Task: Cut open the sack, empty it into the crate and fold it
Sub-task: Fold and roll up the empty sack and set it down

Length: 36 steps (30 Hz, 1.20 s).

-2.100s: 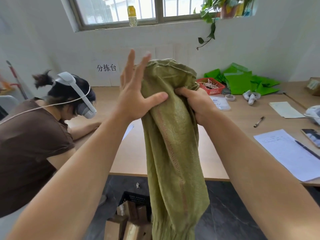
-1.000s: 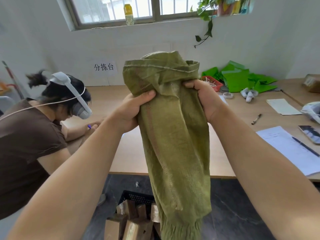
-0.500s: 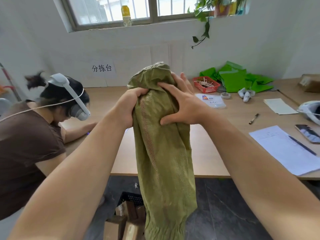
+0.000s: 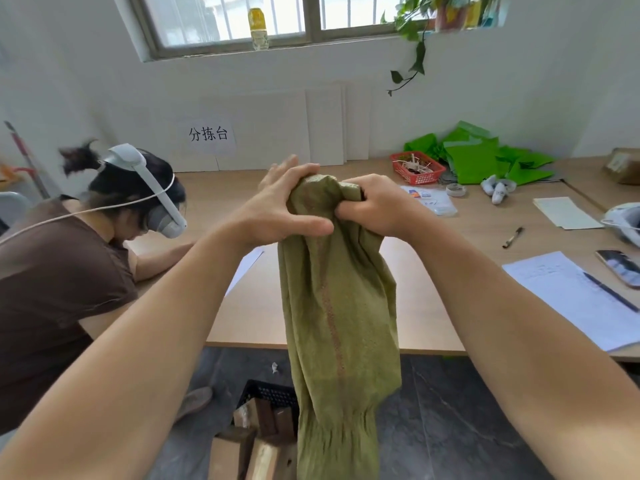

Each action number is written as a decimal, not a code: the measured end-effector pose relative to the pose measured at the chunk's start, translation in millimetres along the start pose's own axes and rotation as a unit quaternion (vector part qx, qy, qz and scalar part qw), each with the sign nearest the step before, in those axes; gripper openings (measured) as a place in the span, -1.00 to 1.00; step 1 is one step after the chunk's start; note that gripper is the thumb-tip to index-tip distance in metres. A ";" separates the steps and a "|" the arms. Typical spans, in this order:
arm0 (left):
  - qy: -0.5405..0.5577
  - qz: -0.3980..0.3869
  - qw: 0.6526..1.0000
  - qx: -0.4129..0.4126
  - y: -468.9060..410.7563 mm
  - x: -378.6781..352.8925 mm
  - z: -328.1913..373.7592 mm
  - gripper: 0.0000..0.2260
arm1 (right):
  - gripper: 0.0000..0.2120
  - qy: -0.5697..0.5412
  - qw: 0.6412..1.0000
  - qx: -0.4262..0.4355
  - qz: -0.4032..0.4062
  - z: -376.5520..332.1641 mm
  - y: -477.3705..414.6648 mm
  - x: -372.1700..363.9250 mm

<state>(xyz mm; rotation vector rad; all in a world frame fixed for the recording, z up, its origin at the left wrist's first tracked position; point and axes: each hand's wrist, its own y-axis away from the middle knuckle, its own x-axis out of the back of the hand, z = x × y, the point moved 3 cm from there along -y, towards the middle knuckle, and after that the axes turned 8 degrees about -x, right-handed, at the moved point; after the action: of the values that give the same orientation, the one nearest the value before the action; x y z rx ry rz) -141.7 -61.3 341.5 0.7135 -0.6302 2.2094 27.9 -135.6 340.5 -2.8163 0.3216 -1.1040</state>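
An olive-green woven sack point(image 4: 339, 320) hangs limp and bunched from my two hands, held upright in front of me. My left hand point(image 4: 277, 209) wraps its upper left side, thumb across the front. My right hand point(image 4: 377, 206) is clenched on the bunched top from the right. The sack's lower end dangles over a black plastic crate point(image 4: 266, 394) on the floor, partly hiding it. Brown and pale wooden blocks point(image 4: 256, 441) fill the crate.
A long wooden table point(image 4: 433, 306) stands just beyond the sack, with papers point(image 4: 568, 292), pens, a phone point(image 4: 620, 266), a red basket point(image 4: 417, 168) and green bags point(image 4: 485, 157). A seated person with a white headset point(image 4: 86, 258) leans on it at left. Dark floor lies below.
My hands gathered the sack's top down into a tighter bunch, and the sack dropped lower. My right hand went from flat on the cloth to clenched on it.
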 end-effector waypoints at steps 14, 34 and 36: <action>0.114 0.165 0.973 0.114 -6.2 -5.5 -31.3 -0.66 | -0.13 0.122 0.988 0.097 0.021 3.9 8.4 1.5; 0.358 0.066 0.907 0.214 -5.1 -37.4 -24.7 -0.55 | -0.47 0.112 0.992 -0.024 -0.054 32.3 -3.8 -18.4; 0.261 0.048 0.952 0.155 -5.8 -33.4 -25.4 -0.29 | -0.57 0.052 0.997 -0.048 -0.044 35.6 -3.6 -15.4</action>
<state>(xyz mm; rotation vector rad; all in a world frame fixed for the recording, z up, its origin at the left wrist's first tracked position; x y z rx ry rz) -125.3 -58.1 302.6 0.2201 -0.0516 2.4756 41.8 -128.0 304.9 -2.8870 0.2674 -1.2911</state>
